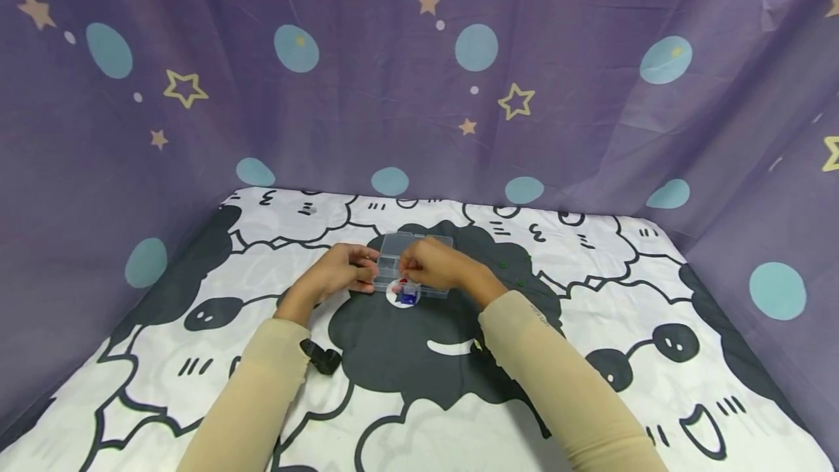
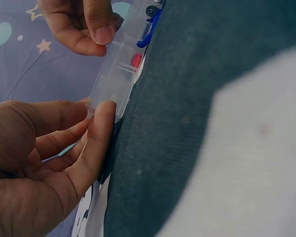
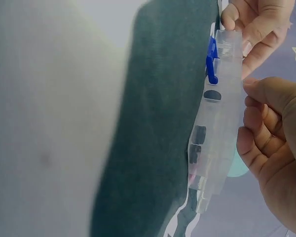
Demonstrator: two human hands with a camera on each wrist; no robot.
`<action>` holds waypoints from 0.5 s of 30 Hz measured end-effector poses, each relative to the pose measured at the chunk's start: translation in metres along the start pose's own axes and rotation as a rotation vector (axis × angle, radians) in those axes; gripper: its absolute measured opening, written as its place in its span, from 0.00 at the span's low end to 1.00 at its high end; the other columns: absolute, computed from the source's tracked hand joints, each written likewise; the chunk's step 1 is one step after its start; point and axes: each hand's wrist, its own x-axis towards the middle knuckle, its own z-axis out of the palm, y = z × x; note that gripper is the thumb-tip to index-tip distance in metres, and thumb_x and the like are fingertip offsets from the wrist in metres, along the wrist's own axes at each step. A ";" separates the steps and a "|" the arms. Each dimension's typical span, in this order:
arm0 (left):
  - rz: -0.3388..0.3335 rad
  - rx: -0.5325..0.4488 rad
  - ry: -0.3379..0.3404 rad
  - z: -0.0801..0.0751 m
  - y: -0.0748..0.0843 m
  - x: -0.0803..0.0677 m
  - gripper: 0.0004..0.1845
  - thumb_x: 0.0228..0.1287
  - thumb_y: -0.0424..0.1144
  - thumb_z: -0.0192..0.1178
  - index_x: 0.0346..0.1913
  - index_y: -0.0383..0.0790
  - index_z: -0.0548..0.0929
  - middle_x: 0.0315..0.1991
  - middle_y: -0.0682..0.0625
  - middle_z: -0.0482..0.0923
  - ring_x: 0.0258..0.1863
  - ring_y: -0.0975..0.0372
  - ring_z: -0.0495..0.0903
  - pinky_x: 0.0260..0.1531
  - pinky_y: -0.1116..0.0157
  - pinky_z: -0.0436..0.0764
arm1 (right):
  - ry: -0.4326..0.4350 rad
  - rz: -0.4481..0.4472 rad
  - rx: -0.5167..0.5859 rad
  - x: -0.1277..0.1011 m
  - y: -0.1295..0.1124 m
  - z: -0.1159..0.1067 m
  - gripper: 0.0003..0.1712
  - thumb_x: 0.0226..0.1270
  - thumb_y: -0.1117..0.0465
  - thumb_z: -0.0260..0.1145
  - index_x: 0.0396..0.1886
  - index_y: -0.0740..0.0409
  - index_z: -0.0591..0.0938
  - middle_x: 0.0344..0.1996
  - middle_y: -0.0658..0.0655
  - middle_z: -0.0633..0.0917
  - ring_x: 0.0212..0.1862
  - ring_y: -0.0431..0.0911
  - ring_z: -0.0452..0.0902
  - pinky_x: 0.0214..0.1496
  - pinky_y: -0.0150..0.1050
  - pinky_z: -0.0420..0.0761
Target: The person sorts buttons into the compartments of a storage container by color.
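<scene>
Sitting between both hands' grip: clear compartment box (image 1: pixel 414 265).

The hands (image 1: pixel 393 268) hide most of the clear box (image 1: pixel 422 242).

Open sheet (image 1: pixel 590 290) left, right and in front of the clear box (image 1: pixel 413 262). Purple curtain (image 1: pixel 419 93) walls off back and both sides. Black clip (image 1: pixel 321 357) lies under left sleeve (image 1: pixel 255 392); green beads (image 1: pixel 514 272) lie right of box.
</scene>
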 end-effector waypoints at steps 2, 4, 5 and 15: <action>-0.003 0.002 0.004 -0.001 -0.001 0.000 0.24 0.73 0.24 0.58 0.69 0.28 0.73 0.50 0.36 0.77 0.39 0.54 0.86 0.41 0.59 0.92 | 0.009 0.003 0.023 -0.001 0.000 0.000 0.07 0.72 0.68 0.65 0.39 0.62 0.89 0.32 0.51 0.87 0.30 0.37 0.78 0.33 0.29 0.81; -0.006 0.004 0.008 -0.001 -0.001 0.000 0.23 0.73 0.24 0.58 0.69 0.28 0.73 0.50 0.36 0.77 0.39 0.54 0.86 0.41 0.59 0.92 | 0.022 0.010 0.043 -0.004 0.001 -0.001 0.07 0.73 0.68 0.65 0.40 0.63 0.89 0.34 0.52 0.88 0.31 0.37 0.79 0.35 0.30 0.83; -0.008 0.003 0.008 -0.001 -0.001 0.000 0.23 0.73 0.24 0.58 0.69 0.29 0.73 0.49 0.36 0.77 0.38 0.55 0.86 0.41 0.59 0.92 | 0.029 0.017 0.053 -0.006 0.002 -0.002 0.08 0.73 0.68 0.64 0.41 0.63 0.89 0.35 0.53 0.89 0.32 0.37 0.80 0.35 0.30 0.84; -0.001 -0.006 -0.002 -0.002 -0.003 0.000 0.24 0.73 0.23 0.58 0.69 0.29 0.73 0.50 0.35 0.76 0.39 0.55 0.86 0.42 0.59 0.92 | 0.107 0.097 0.080 -0.036 0.017 -0.016 0.08 0.74 0.66 0.66 0.45 0.64 0.89 0.36 0.52 0.90 0.34 0.38 0.82 0.38 0.36 0.87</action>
